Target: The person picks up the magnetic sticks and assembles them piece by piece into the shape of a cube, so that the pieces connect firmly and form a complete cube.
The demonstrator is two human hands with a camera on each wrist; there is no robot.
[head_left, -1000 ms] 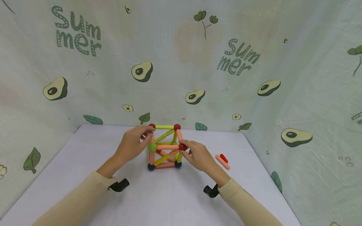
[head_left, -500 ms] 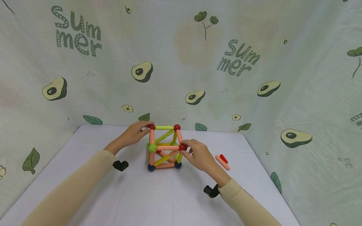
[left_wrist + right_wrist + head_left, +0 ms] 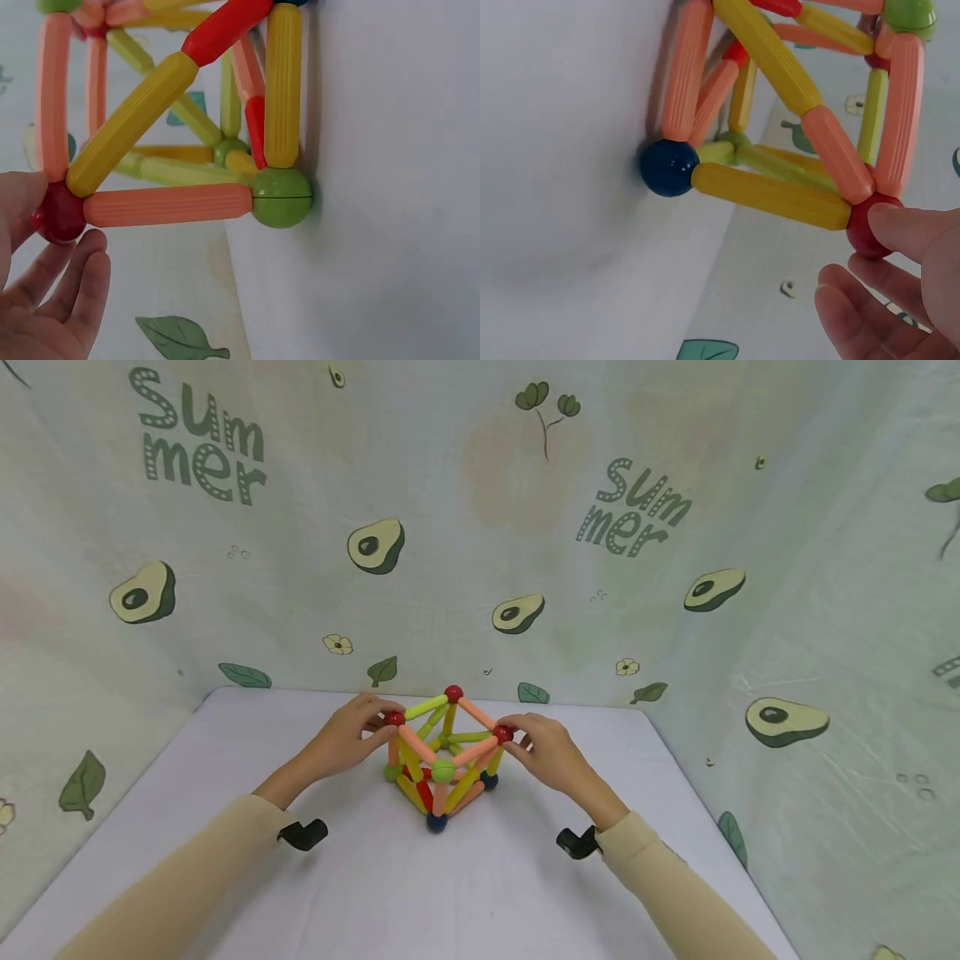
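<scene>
A cube-like frame of magnetic rods and balls [image 3: 420,744] stands on the white table, one corner turned toward me. Its rods are orange, yellow, lime and red. At its upper left corner, my left hand [image 3: 341,743] pinches a red ball [image 3: 61,214] between thumb and fingers. Opposite, the right hand [image 3: 553,758] holds another red ball [image 3: 866,231] the same way at the upper right corner. A green ball [image 3: 443,771] forms the near top corner, above a dark blue ball [image 3: 437,822] at the table. The far top corner carries a red ball [image 3: 453,694].
White cloth covers the table [image 3: 420,902]. Behind it and along both sides hangs a pale curtain [image 3: 450,602] printed with avocados and leaves. Black wrist cameras [image 3: 303,835] sit at both cuffs.
Between both hands the frame has turned, so a corner now points toward me. The left hand took hold of its red ball. The loose orange and red rods at right are now hidden by the right arm.
</scene>
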